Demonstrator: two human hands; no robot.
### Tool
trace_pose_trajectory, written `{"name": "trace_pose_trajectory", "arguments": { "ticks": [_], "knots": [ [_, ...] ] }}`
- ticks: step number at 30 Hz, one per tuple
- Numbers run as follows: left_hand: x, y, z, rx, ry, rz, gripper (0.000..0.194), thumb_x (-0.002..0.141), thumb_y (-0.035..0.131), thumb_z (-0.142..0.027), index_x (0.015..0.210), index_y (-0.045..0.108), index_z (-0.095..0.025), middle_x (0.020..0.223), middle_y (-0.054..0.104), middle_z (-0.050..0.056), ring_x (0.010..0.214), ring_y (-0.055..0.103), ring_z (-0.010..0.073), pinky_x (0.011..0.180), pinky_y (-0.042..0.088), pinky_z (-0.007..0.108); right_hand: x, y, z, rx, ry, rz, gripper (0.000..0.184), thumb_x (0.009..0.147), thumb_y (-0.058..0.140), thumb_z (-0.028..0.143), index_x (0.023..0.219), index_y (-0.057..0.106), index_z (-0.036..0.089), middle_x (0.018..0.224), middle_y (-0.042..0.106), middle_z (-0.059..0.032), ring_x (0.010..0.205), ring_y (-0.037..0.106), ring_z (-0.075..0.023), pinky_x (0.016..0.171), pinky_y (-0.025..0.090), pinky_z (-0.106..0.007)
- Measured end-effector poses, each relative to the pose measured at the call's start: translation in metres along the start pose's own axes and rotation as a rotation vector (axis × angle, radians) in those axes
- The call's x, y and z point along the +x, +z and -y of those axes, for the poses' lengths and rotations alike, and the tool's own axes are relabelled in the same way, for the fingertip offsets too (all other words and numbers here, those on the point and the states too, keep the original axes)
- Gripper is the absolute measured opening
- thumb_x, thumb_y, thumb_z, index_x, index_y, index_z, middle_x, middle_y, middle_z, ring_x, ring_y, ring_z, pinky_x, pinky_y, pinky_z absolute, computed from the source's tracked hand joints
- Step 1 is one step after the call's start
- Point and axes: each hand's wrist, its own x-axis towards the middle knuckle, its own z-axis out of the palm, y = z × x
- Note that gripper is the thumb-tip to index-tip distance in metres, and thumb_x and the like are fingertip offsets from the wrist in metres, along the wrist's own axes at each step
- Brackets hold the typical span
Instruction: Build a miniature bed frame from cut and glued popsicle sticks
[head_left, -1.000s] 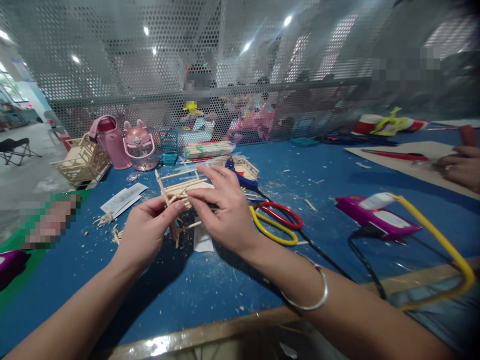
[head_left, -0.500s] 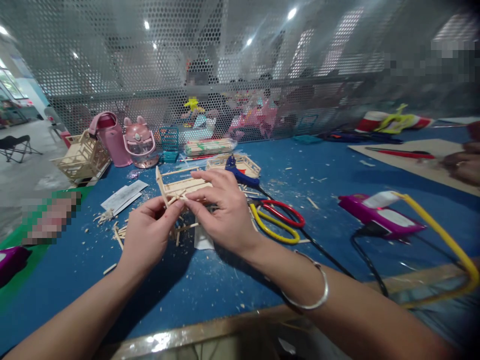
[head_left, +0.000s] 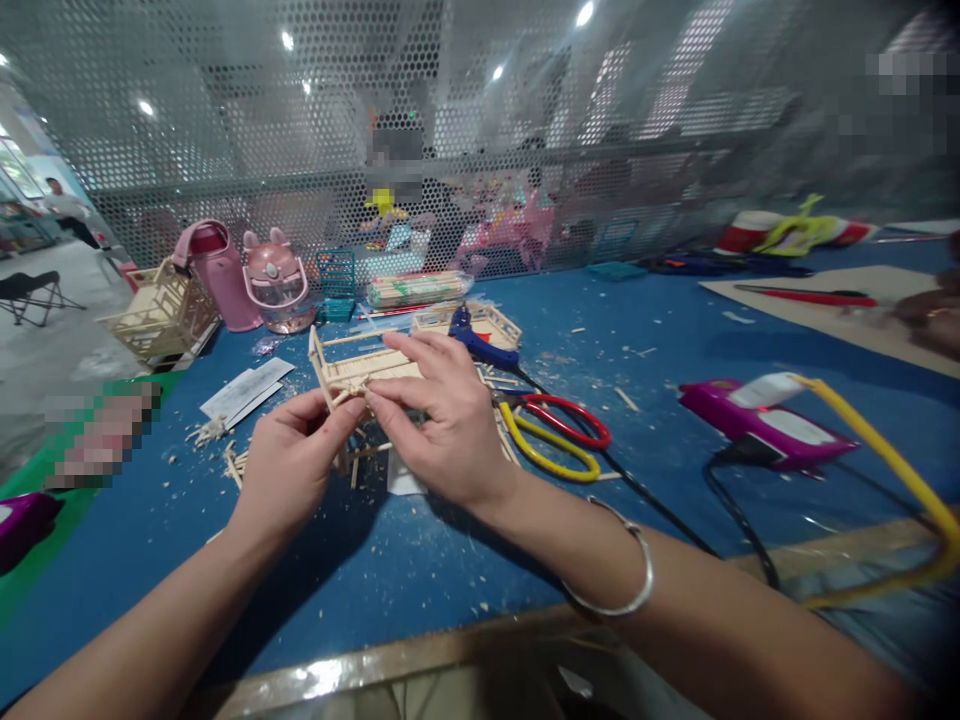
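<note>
Both hands are closed around a small model made of thin wooden sticks (head_left: 352, 372), held a little above the blue table. My left hand (head_left: 291, 455) pinches its near left corner post between thumb and fingers. Thumb and fingertips of my right hand (head_left: 442, 425) press at the front sticks, close to the left thumb; its upper fingers lie over the top of the model. Part of the model is hidden behind the right hand. Just beyond it lie a blue glue gun (head_left: 484, 345) and another stick frame (head_left: 504, 325). Pliers with red and yellow handles (head_left: 551, 445) rest right of my right hand.
Bottles stand at the back left: a pink one (head_left: 225, 285) and a clear-bodied one (head_left: 277, 285). Beside them is a stick model (head_left: 161, 315). Paper slips (head_left: 247, 390) lie left. A purple device (head_left: 765, 425) with cables sits right; another person's hand (head_left: 930, 320) is at far right.
Both hands keep their grip on the stick model, with the thumbs shifted only slightly. The view has moved a little. A person now shows in the far left background.
</note>
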Motion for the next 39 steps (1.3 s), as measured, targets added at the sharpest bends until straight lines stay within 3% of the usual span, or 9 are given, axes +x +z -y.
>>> {"name": "trace_pose_trajectory", "arguments": {
  "ticks": [11, 20, 30, 39],
  "knots": [
    [0.0008, -0.0042, 0.0012, 0.0, -0.007, 0.029, 0.028, 0.072, 0.068, -0.035, 0.095, 0.07, -0.02, 0.093, 0.072, 0.004, 0.083, 0.063, 0.0182, 0.072, 0.047, 0.027, 0.0063, -0.0063, -0.0063, -0.003, -0.046, 0.097, 0.015, 0.081, 0.055, 0.023, 0.082, 0.069, 0.023, 0.106, 0.064, -0.0062, 0.105, 0.053, -0.022, 0.093, 0.041, -0.045],
    [0.0017, -0.0032, -0.0013, 0.039, -0.03, 0.025, 0.03, 0.07, 0.068, -0.037, 0.094, 0.07, -0.019, 0.084, 0.072, 0.003, 0.066, 0.06, 0.014, 0.055, 0.043, 0.022, 0.0031, -0.001, -0.0005, 0.027, 0.018, 0.039, 0.014, 0.08, 0.056, 0.022, 0.078, 0.07, 0.022, 0.102, 0.067, -0.0052, 0.098, 0.055, -0.0208, 0.088, 0.044, -0.042],
    [0.0029, -0.0027, -0.0015, 0.006, 0.004, 0.027, 0.029, 0.074, 0.066, -0.035, 0.096, 0.068, -0.017, 0.099, 0.071, 0.006, 0.09, 0.062, 0.0201, 0.079, 0.047, 0.029, 0.0038, -0.0041, -0.0035, 0.013, -0.051, 0.127, 0.02, 0.08, 0.05, 0.017, 0.085, 0.069, 0.021, 0.117, 0.062, -0.0062, 0.11, 0.051, -0.022, 0.095, 0.04, -0.047],
    [0.0043, -0.0065, 0.0031, -0.064, 0.012, 0.055, 0.028, 0.071, 0.069, -0.03, 0.097, 0.069, -0.017, 0.095, 0.071, 0.006, 0.092, 0.062, 0.0198, 0.085, 0.045, 0.032, 0.0042, -0.0048, -0.0066, -0.003, -0.064, 0.155, 0.022, 0.081, 0.05, 0.015, 0.089, 0.07, 0.018, 0.123, 0.058, -0.0089, 0.112, 0.048, -0.0239, 0.095, 0.038, -0.049]
  ]
}}
